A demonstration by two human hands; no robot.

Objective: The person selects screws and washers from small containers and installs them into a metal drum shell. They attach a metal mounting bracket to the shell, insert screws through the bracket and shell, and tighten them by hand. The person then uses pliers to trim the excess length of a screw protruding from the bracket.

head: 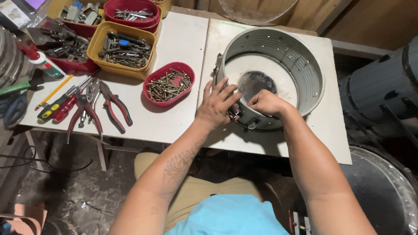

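Seen from above, a person sits at a white worktable [174,126] with both bare hands on a grey metal drum shell [305,56], a wide open ring with small holes around its wall, standing on the right half of the table. The left hand [215,104] lies on the outside of the shell's near wall, fingers spread apart and curled over a small metal lug fitting [235,114] fixed there. The right hand [266,102] reaches over the near rim into the shell, fingers closed together in a loose fist; whether it grips anything cannot be told, since the fingertips are hidden. The two hands are just beside each other, with the shell wall between them. A second metal clasp [252,126] sits lower on the outer wall, just below the right hand.

Left of the shell, near the left hand, is an oval red tray of screws [169,84]. Behind it stands a yellow tub of bolts and metal parts [121,50], and further back a red bowl of hardware [133,13]. On the table's left side lie red-handled pliers [114,106], more pliers and a screwdriver [56,106], a yellow pencil [54,91] and a glue bottle with a red cap [43,63].
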